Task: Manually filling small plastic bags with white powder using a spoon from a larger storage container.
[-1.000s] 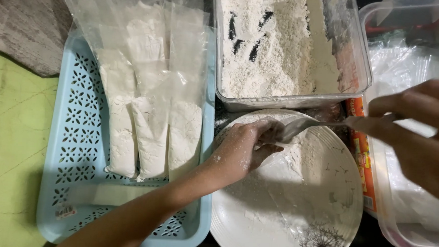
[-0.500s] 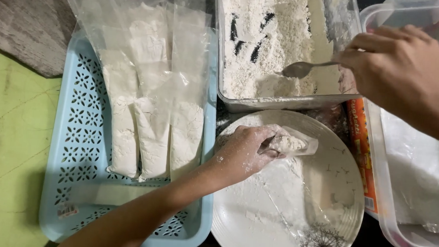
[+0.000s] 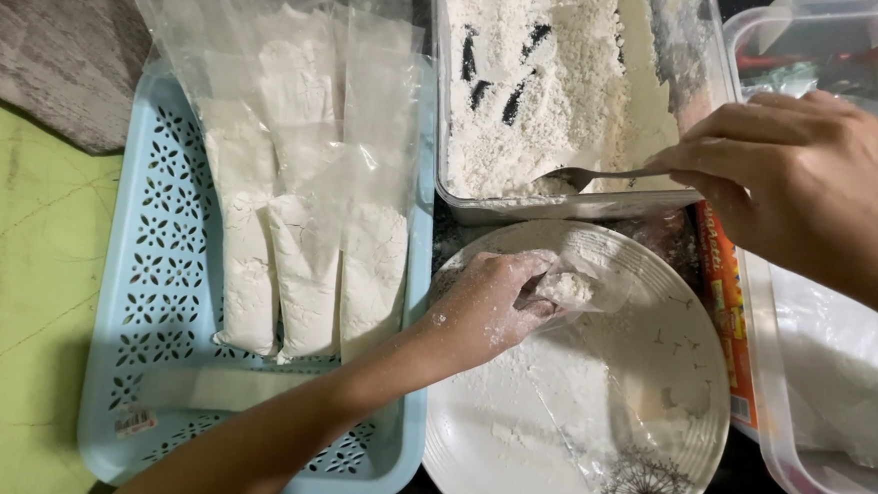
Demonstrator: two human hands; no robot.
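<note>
Over the white plate (image 3: 651,408), left hand (image 3: 481,309) dusted with flour, fingers pinched shut on the mouth of a small clear bag (image 3: 582,285), partly filled with white powder and lying slack and crumpled on the plate's upper half. Just beyond the plate's far rim, right hand (image 3: 813,186) closed around a metal spoon (image 3: 588,175), bowl dipped into the flour at the near edge of the clear tub (image 3: 704,70). Left of the plate, filled bags (image 3: 303,260) lined up in a pale blue perforated tray (image 3: 151,292).
</note>
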